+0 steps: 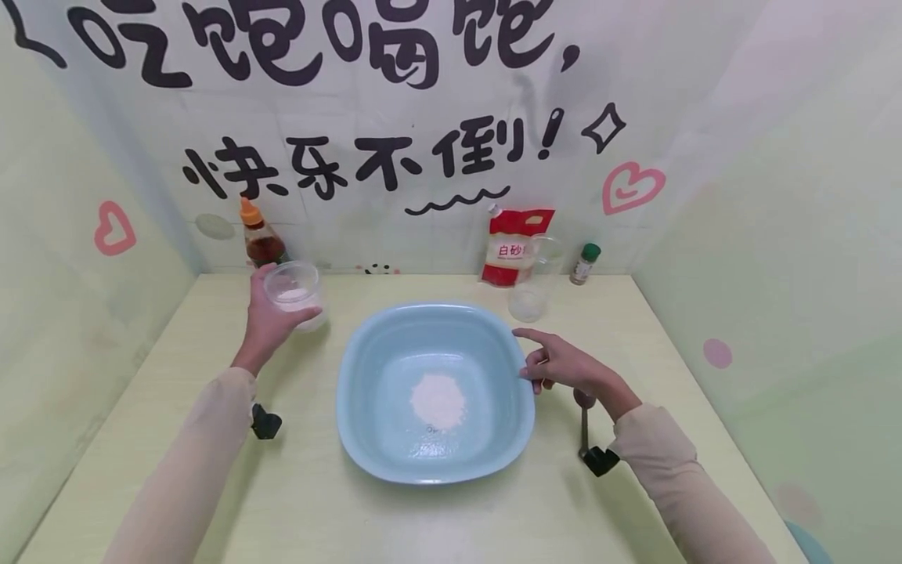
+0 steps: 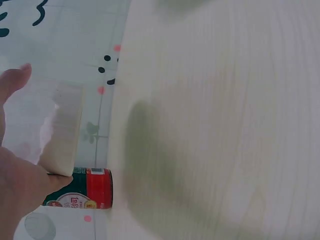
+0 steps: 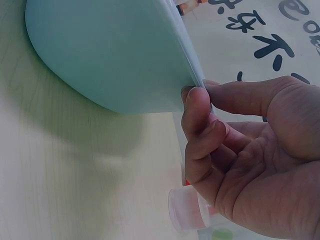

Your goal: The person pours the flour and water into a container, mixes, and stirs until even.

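My left hand [image 1: 266, 323] is curled around a small clear cup [image 1: 294, 276] with some white powder [image 1: 299, 295] in it, and seems to hold it up above the table [image 1: 395, 525], at the left side. My right hand [image 1: 564, 362] pinches the right rim of the blue bowl [image 1: 362, 392] between thumb and bent fingers. In the bowl sits a heap of white powder [image 1: 438, 401]. I think I am in the middle of handling the cup while I keep the bowl steady; that calls for holding the cup level, so nothing spills, and a gentle grip on the rim. Past my hands stand a sauce bottle [image 1: 265, 243], a red bag [image 1: 503, 247], a tall clear cup [image 1: 527, 304] and a green-capped jar [image 1: 585, 264]; a spoon [image 1: 584, 427] lies by my right arm. My left wrist view shows the bottle's green and red bottom part, mostly hidden in the head view. My right wrist view shows my bent fingers up close, but only the head view looks inside the bowl.
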Demonstrator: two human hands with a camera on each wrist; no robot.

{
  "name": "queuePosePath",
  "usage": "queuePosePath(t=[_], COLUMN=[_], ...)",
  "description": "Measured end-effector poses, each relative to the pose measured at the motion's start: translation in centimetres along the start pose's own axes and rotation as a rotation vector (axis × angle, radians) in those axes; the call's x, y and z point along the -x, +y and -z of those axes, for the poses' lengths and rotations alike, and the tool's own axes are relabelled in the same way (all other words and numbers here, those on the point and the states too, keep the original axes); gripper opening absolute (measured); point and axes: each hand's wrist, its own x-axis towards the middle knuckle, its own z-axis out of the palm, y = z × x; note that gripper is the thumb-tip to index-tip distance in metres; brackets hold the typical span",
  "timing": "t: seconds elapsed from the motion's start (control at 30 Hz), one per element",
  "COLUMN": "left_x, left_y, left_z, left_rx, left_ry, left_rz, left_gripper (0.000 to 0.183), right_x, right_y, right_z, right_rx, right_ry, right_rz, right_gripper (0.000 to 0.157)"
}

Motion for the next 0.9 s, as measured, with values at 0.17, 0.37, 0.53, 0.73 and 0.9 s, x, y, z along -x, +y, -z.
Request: queuePosePath(t=[0.17,0.37,0.53,0.73,0.9], left_x=[-0.5,-0.9,-1.0,-1.0,-1.1], left_y=[-1.3,-2.8,-4.1,-4.8,-4.7], left_z=[0.6,0.8,0.4,0.2,0.5], left_rx=[-0.129,-0.15,-0.155,-0.168,-0.207], left_ry=[-0.023,-0.055,-0.071,-0.081,-0.131], left_rz=[0.008,0.021,0.034,0.066,0.086], left_gripper=[0.114,0.114,0.114,0.116,0.125], right_x=[-0.1,0.0,0.1,0.3,0.4], right_y=[0.0,0.3,0.4,0.3,0.1], right_z=[-0.3,-0.3,-0.2,-0.1,0.0], right_rx=[-0.009,-0.006,-0.011,-0.015,-0.009], right_ry=[-0.003,0.005,0.007,0.007,0.012], right_rz=[0.015,0.008,0.004,0.007,0.001], right_gripper=[0.071,0.071,0.071,0.071,0.071])
